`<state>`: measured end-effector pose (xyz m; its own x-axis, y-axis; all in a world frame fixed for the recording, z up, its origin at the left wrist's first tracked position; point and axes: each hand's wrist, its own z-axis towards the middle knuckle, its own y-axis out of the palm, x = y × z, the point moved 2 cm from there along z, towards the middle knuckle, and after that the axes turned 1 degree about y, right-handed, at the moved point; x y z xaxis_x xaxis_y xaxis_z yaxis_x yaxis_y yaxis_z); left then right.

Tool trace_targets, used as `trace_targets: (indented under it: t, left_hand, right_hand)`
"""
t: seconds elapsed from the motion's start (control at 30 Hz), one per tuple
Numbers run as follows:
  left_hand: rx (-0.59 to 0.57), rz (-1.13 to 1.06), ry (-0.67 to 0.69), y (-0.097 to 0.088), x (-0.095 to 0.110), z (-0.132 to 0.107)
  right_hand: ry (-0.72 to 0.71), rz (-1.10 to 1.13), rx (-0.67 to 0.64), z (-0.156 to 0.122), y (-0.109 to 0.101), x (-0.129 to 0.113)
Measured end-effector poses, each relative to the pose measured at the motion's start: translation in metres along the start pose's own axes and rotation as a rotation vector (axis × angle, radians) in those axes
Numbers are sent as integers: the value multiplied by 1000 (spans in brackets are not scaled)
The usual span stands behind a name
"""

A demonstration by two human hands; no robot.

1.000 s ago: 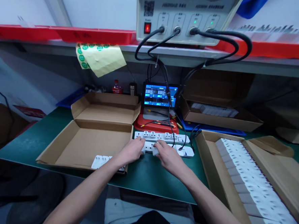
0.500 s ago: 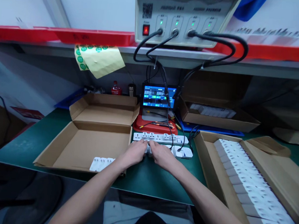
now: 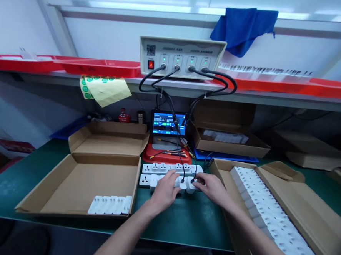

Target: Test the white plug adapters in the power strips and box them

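Two white power strips lie one behind the other at the bench middle, a rear strip (image 3: 147,168) and a front strip (image 3: 144,181). White plug-in chargers sit in the front strip, and thin black cables (image 3: 178,151) run down into two of them. My left hand (image 3: 165,190) curls over the strip, thumb and fingers about a white charger (image 3: 182,187); the fingertips are partly hidden. On the other side, my right hand (image 3: 211,187) pinches at the cabled charger (image 3: 190,186) at the right; whether it grips the charger or the cable end is hard to see.
An open cardboard box (image 3: 103,181) at left holds several white chargers (image 3: 110,205). Another box (image 3: 244,197) at right holds long rows of white chargers (image 3: 272,210). Behind the strips are a red tray (image 3: 147,153) and a lit screen (image 3: 167,123). A tester (image 3: 183,53) stands on the shelf.
My hands were close together near the strip's middle; they have moved right and apart, to the cabled chargers. The camera view has tilted up and pulled back.
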<state>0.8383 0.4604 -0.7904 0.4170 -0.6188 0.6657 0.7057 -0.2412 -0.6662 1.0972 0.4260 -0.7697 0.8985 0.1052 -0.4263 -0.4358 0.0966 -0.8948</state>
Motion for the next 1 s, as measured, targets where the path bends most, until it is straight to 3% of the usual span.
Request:
trace_targets:
  t: [0.13, 0.27, 0.53, 0.67, 0.87, 1.0]
  left_hand:
    - [-19, -3, -43, 22, 1, 30]
    - [-15, 4, -59, 26, -2, 39]
    - [-57, 177, -105, 26, 11, 41]
    - [-12, 34, -91, -2, 11, 33]
    - [98, -155, -206, -81, -29, 4]
    - [73, -145, -278, -98, -47, -8]
  right_hand:
    - [-54, 182, 21, 9, 23, 7]
    - [-101, 160, 70, 9, 35, 10]
    - [-60, 273, 144, 15, 22, -5]
    - [-110, 350, 89, 28, 20, -30]
    - [-194, 382, -95, 44, 40, -76]
    - [-203, 335, -117, 55, 53, -92]
